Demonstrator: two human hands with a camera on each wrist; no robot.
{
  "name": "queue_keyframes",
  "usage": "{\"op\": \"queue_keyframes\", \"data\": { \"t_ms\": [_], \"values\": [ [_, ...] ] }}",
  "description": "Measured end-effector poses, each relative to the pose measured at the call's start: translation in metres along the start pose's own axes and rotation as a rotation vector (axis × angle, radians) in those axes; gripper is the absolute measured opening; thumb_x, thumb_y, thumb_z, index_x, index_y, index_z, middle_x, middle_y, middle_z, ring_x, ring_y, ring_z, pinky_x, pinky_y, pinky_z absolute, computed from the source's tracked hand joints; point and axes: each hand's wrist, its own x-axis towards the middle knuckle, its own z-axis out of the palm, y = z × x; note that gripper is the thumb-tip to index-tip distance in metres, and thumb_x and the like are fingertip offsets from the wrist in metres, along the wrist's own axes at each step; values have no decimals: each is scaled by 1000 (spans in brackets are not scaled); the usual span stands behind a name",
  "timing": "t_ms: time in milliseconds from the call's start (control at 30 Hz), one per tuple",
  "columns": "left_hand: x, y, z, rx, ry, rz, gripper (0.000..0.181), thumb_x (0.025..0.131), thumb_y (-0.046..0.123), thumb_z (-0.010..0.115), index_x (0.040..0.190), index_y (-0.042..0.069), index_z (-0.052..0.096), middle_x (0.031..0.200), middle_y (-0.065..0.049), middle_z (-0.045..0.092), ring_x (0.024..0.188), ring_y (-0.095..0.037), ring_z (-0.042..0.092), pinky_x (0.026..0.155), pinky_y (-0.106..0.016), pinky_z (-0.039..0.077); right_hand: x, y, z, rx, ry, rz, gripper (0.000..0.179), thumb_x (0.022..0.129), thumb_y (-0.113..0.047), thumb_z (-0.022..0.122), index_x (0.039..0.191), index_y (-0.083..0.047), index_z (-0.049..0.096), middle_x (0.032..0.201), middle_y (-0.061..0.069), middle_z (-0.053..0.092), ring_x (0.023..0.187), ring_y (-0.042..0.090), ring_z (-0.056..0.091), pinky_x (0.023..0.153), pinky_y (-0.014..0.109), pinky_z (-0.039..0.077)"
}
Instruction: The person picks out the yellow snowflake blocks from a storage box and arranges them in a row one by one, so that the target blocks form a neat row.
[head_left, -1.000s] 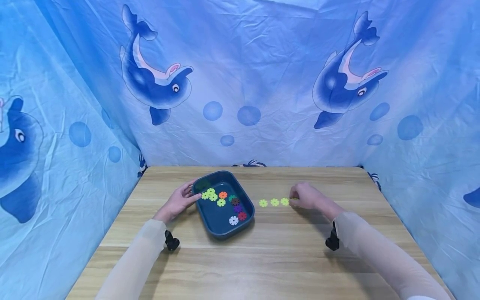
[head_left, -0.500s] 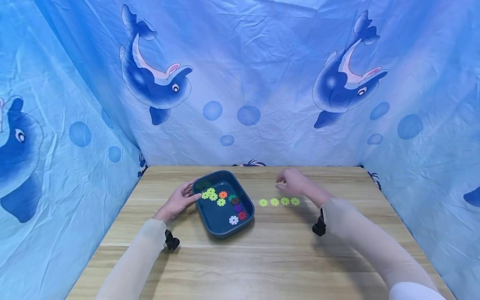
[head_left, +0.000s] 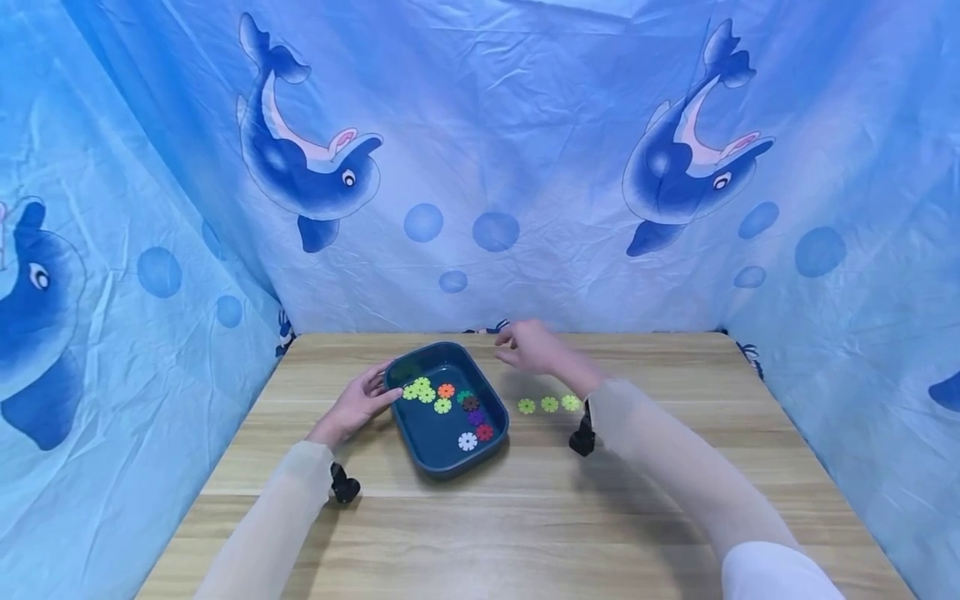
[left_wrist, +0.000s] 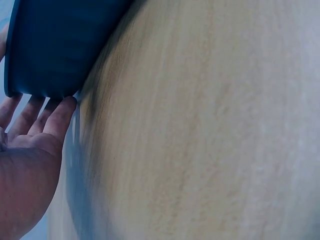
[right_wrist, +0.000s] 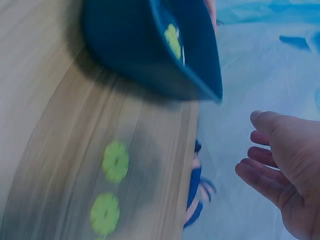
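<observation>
My left hand (head_left: 357,408) grips the left wall of a dark blue plastic bin (head_left: 431,437), thumb over the rim; in the left wrist view, its fingertips (left_wrist: 66,104) meet the outer wall. Inside the bin lie several yellow-green notched building discs (head_left: 425,394), plus orange (head_left: 446,390), green, brown, purple, red (head_left: 484,432) and white (head_left: 467,442) ones. My right hand (head_left: 534,348) hovers beyond the bin's right side, fingers loosely bent and holding nothing. Below it, three yellow-green discs (head_left: 550,404) show in a row on the table; my right forearm covers the row's right end.
The wooden table (head_left: 480,533) carries the bin and the row of discs. A blue dolphin-print curtain (head_left: 480,167) rises along its back edge and at both sides. Each wrist wears a small black camera (head_left: 582,437).
My right hand has let go of the fourth disc at the row's right end, lifted, and moved left toward the bin. The left hand and bin have stayed put.
</observation>
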Motion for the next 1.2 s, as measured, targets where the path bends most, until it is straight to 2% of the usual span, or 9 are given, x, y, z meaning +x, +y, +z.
{"op": "queue_keyframes", "data": {
  "t_ms": [167,400,533,600,767,1033,1200],
  "values": [
    [1,0,1,3,3,-3,75,105,19,70,168,13,30,170,-24,37,156,-43,39,118,-34,48,16,-21,7,-37,26,-68,26,102,-25,74,120,-6,78,121,11,77,104,24,77,88,35,65],
    [1,0,2,13,-9,15,76,106,19,68,169,10,28,170,-26,35,155,-46,38,119,-40,48,30,-42,11,-17,45,-53,28,102,-27,74,120,-6,79,120,13,76,108,27,75,90,37,64],
    [1,0,2,12,-5,19,75,106,17,68,169,10,27,170,-27,34,156,-47,38,120,-42,47,36,-52,18,-25,52,-89,28,102,-26,75,119,-4,79,117,13,77,106,28,75,95,39,63],
    [0,-1,3,9,0,12,75,106,17,68,169,10,28,170,-26,34,156,-46,38,121,-44,46,38,-57,24,-24,52,-100,28,102,-26,74,120,-5,79,120,13,77,114,29,73,103,41,60],
    [-6,-4,4,13,0,-8,76,105,23,70,169,12,28,170,-25,35,156,-45,38,123,-48,43,40,-67,41,-11,-15,-110,32,103,-29,72,125,-6,77,130,11,75,133,30,64,117,45,51],
    [-4,-2,3,-4,-1,-5,78,104,25,72,168,12,30,169,-26,37,155,-45,40,120,-45,48,41,-75,48,-38,-67,-94,32,104,-30,70,127,-8,77,131,7,76,133,25,65,114,38,54],
    [-2,-2,0,15,1,9,78,104,26,71,169,12,29,168,-27,38,154,-45,41,119,-43,49,43,-78,54,-56,-87,-110,32,104,-30,72,126,-8,77,128,8,76,124,23,69,108,36,58]
  ]
}}
